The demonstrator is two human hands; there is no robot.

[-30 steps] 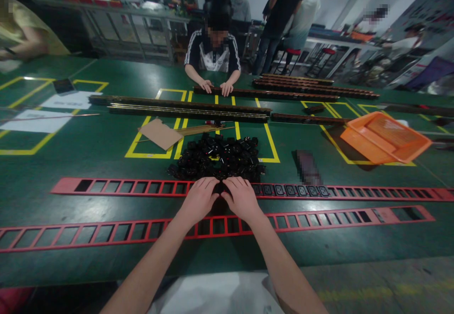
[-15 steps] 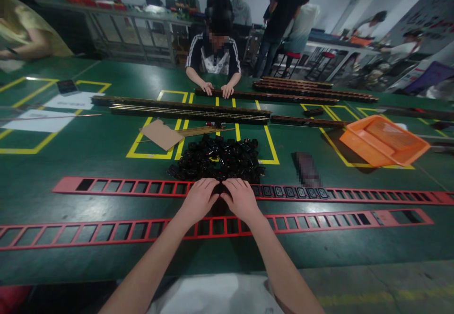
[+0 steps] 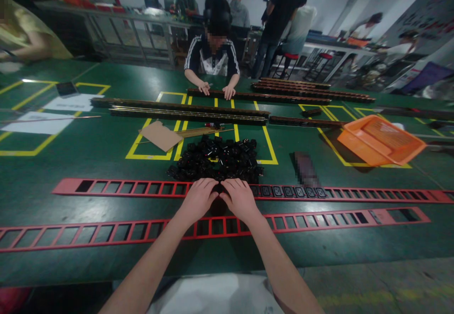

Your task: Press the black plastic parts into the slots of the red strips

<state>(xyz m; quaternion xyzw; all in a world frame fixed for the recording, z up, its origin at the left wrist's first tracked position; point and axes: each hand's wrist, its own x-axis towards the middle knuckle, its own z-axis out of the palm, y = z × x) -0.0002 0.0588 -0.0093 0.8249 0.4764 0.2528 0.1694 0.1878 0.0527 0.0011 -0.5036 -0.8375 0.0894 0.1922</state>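
Note:
My left hand [image 3: 203, 197] and my right hand [image 3: 238, 197] meet over the far red slotted frame [image 3: 142, 188], fingers bent and fingertips nearly touching. Between them is a black socket [image 3: 220, 187], mostly hidden by the fingers, so its seating in the frame cannot be made out. Just right of my right hand, several black sockets [image 3: 288, 191] sit in a row in the frame's slots. Right beyond my fingers lies a heap of loose black sockets [image 3: 223, 158]. A second red slotted frame [image 3: 209, 227] runs under my wrists, nearer to me.
An orange bin [image 3: 383, 141] stands tilted at the right, near a blurred dark object [image 3: 305, 168]. Cardboard [image 3: 161, 135] lies left of the heap. Long dark rails [image 3: 187, 110] cross the table beyond. Opposite, a co-worker [image 3: 213, 54] has both hands on another rail [image 3: 262, 97].
My hands stay nearly in place at the far frame. The view shifts slightly. Across the table, the co-worker's left-side hand in view lifts its fingers a little.

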